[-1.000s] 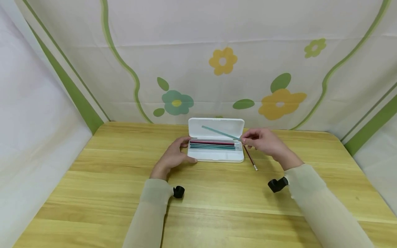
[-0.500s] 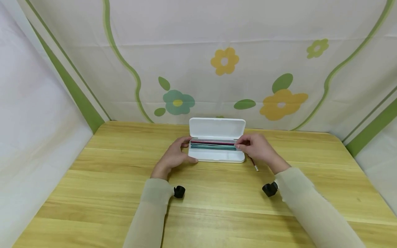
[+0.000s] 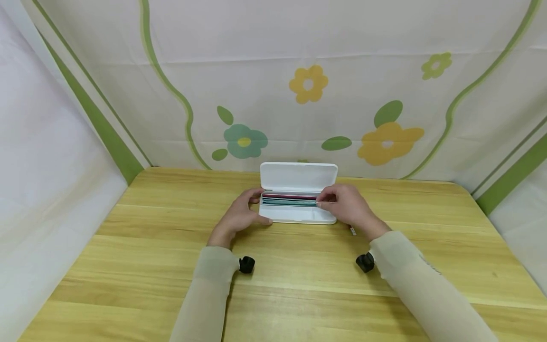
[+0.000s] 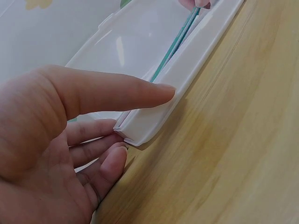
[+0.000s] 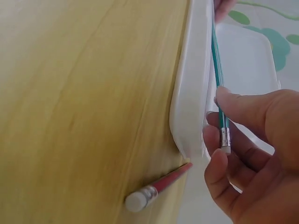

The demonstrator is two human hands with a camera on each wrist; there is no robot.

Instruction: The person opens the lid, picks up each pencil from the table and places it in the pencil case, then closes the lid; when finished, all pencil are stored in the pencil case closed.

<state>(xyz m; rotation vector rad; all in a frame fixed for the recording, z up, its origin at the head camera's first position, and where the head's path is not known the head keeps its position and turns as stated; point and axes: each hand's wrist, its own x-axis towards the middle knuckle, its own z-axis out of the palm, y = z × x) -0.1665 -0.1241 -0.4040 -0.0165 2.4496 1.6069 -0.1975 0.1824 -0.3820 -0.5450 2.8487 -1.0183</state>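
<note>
A white pencil case (image 3: 299,176) lies with its lid raised at the back of the table, several red and green pencils (image 3: 284,202) inside. My left hand (image 3: 239,215) holds the case's left end; in the left wrist view its thumb (image 4: 140,95) lies over the front rim and the fingers touch the end. My right hand (image 3: 347,205) pinches a green pencil (image 5: 216,58) near its eraser end, the pencil lying along the inside of the case. A red pencil (image 5: 164,182) with a white eraser rests on the table beside the case's right end, mostly hidden in the head view by my right hand.
The wooden table (image 3: 295,294) spreads out in front of the case. Close behind its back edge hangs a white cloth (image 3: 256,95) with flowers and green vines. Black wrist cameras (image 3: 246,264) stick out from both sleeves.
My right hand has brought the green pencil down from a slant above the case into it, moving left and lower along the case. The left hand has stayed in place.
</note>
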